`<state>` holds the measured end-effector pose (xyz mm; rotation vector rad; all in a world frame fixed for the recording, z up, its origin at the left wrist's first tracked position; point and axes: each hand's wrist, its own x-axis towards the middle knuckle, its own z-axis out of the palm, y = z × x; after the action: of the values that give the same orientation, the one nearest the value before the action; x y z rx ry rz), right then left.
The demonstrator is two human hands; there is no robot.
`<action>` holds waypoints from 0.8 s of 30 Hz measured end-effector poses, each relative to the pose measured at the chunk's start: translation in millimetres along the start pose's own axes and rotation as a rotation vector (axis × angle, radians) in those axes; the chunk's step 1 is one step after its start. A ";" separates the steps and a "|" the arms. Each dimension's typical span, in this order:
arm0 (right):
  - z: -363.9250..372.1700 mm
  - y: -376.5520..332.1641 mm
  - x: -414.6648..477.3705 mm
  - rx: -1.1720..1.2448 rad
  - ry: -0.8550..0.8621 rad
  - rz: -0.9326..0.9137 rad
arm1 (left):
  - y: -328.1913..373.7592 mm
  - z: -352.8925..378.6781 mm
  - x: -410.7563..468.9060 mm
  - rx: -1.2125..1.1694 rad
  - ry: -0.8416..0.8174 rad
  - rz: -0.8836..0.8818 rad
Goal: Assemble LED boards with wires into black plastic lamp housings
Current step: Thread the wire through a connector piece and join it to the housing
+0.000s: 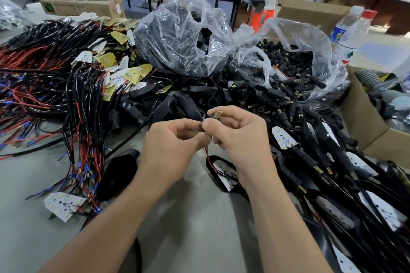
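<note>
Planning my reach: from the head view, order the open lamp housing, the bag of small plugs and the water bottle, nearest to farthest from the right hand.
1. Lamp housing, on the table just under the right hand.
2. Bag of small plugs, behind the hand and to the right.
3. Water bottle, far right, beyond the bag.

Bright, even light; fisheye edges, bkgd blurry.

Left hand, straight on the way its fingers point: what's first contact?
Likely the right hand: the left hand points at its thumb, fingertips almost touching. Depth unclear.
</note>
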<state>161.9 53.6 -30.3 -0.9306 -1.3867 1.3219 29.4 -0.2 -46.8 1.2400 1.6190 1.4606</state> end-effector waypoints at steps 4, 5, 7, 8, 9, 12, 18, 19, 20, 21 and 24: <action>0.3 -1.9 0.9 0.164 -0.011 0.196 | 0.3 -0.8 4.6 -0.145 0.009 -0.073; -0.2 -3.4 0.7 0.197 -0.034 0.228 | 1.1 -0.9 5.6 -0.203 0.006 -0.092; -1.6 -4.6 -0.7 0.162 -0.101 0.249 | 1.6 -0.1 7.7 -0.291 0.012 -0.143; -1.9 -4.8 -2.5 0.099 -0.124 0.239 | 1.6 0.5 8.8 -0.322 0.040 -0.173; -1.6 -5.3 -4.2 -0.013 -0.137 0.209 | 1.4 0.9 9.8 -0.366 0.078 -0.210; 3.4 -3.8 -10.3 -0.510 -0.141 0.053 | 0.1 0.2 13.2 -0.459 0.175 -0.272; 14.3 -3.3 -11.8 -0.539 0.021 0.039 | 1.1 -3.6 12.9 -0.432 0.193 -0.272; 14.3 -3.6 -11.3 -0.485 0.044 0.070 | 3.9 -4.0 11.6 -0.402 0.155 -0.271; 13.8 -4.2 -11.2 -0.439 0.058 0.091 | 4.3 -4.2 10.4 -0.375 0.111 -0.259; 13.4 -5.1 -11.0 -0.400 0.063 0.106 | 6.3 -3.7 9.0 -0.344 0.083 -0.251; 12.1 -5.3 -10.4 -0.293 0.058 0.142 | 6.8 -1.4 6.2 -0.293 0.100 -0.173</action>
<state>153.2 40.0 -25.7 -1.2737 -1.5175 1.2032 27.4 4.6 -39.1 0.8549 1.4702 1.6020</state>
